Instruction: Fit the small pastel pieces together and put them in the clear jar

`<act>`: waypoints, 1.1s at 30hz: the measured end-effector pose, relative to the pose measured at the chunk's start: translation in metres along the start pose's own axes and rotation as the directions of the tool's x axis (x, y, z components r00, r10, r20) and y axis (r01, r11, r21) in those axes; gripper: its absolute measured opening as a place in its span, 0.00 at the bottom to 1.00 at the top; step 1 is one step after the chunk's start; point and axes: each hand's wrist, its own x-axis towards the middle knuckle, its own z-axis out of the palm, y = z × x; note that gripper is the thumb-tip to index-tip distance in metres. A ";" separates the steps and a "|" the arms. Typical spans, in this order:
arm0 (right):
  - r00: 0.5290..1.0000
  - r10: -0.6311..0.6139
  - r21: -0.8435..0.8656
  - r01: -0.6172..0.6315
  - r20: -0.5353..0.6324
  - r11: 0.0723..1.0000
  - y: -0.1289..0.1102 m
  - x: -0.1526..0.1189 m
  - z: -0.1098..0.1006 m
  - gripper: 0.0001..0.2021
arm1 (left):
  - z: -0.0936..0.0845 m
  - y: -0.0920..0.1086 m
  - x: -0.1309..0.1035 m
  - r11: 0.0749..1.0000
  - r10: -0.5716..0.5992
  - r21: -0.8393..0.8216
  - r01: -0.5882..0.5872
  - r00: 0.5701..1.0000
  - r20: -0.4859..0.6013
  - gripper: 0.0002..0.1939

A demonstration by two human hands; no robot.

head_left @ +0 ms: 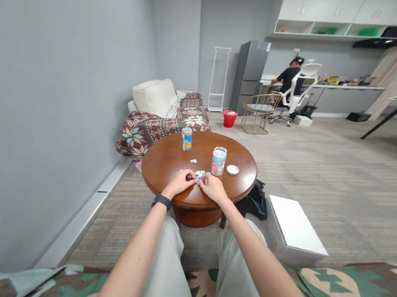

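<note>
Both hands meet near the front edge of a round brown table (pixel 164 168). My left hand (pixel 181 182), with a black band on the wrist, has its fingertips pinched on a small puzzle piece. From the right, my right hand (pixel 212 188) pinches at a small pinkish piece, its fingertips almost touching the left ones. Just beyond the fingers lies a small pile of pale puzzle pieces (pixel 199 173). A few joined or touching pieces (pixel 193 161) sit farther back. An open clear jar with a pink and blue picture (pixel 218 161) stands behind my right hand, its round lid (pixel 232 170) beside it.
A closed blue and yellow can (pixel 187 139) stands at the table's back left. On the floor to the right are a white box (pixel 296 223) and a black bag (pixel 258 201). Farther off, a person (pixel 290 77) sits at a counter, near a red bucket (pixel 229 119).
</note>
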 end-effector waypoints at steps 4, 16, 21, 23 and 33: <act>1.000 -0.006 -0.001 0.006 0.000 1.000 -0.001 -0.001 -0.001 0.04 | -0.001 0.001 0.000 0.996 -0.026 -0.083 0.026 1.000 -0.001 0.06; 0.993 -0.019 0.046 0.024 -0.117 0.999 0.005 0.002 0.007 0.03 | 0.004 -0.005 0.004 0.996 -0.051 -0.067 0.049 0.998 -0.023 0.07; 0.991 -0.031 0.080 0.041 -0.132 0.996 0.009 0.004 0.010 0.03 | 0.004 -0.002 0.004 0.995 -0.008 0.098 0.014 0.998 -0.057 0.06; 0.989 -0.049 0.085 0.061 -0.139 0.994 0.011 0.004 0.012 0.03 | 0.004 -0.001 0.004 0.994 -0.011 0.110 0.017 0.999 -0.051 0.07; 0.985 -0.081 0.148 0.104 -0.151 0.984 0.015 0.005 0.013 0.02 | 0.005 -0.003 0.005 0.988 0.003 0.152 -0.002 1.000 -0.004 0.07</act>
